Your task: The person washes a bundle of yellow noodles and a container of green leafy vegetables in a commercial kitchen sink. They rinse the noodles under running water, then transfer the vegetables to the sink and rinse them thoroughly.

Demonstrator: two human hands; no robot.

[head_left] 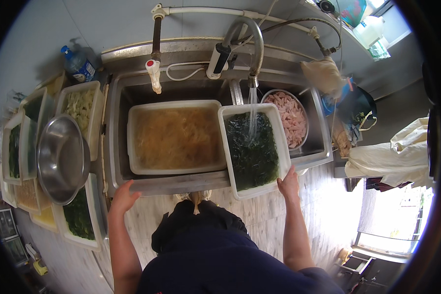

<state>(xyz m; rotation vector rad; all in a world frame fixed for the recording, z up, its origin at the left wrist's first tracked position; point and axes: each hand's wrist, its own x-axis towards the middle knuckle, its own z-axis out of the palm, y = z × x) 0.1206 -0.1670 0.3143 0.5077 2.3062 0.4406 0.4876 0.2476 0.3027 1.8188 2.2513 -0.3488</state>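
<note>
My right hand (289, 183) grips the front right corner of a white plastic tub (284, 147). Dark green shredded seaweed (253, 158) fills this tub under water. It rests across the sink's divider and front edge, tilted a little in view. Water runs into it from a curved metal faucet (256, 51). At the left end of the sink's front edge, my left hand (123, 198) holds nothing, its thumb apart from the fingers. Between the hands, a second white tub (132, 139) sits in the left basin, holding cloudy brownish water with pale strands in it.
A metal bowl of pale pink meat-like strips (288, 117) stands in the right basin. Left of the sink, a steel bowl (60, 158) rests on several food tubs, one with pale green pieces (79, 108). A red-marked tap (153, 70) overhangs the left basin. Cloth (386, 161) hangs at right.
</note>
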